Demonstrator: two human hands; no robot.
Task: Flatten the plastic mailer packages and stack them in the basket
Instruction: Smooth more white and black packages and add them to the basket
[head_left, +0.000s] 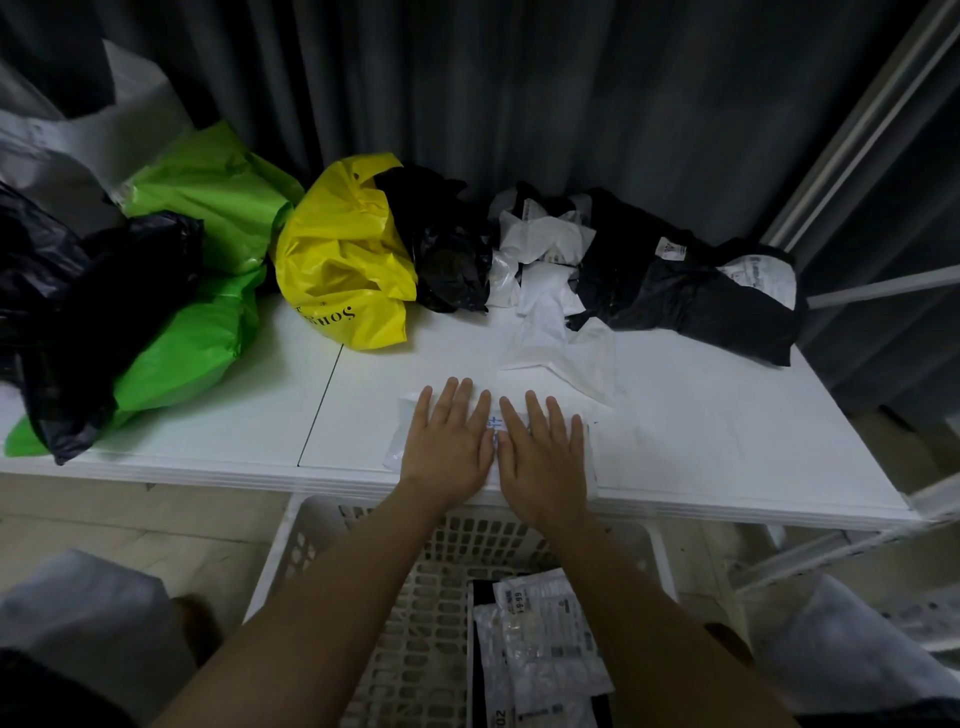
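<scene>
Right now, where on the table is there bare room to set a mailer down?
Bare tabletop lies right of the hands, in front of the black mailers, and left of the hands, in front of the yellow bag. The back edge is crowded from the green bags across.

Both forearms and hands (449, 444) are bare, with no sleeves, gloves, rings or watch.
</scene>
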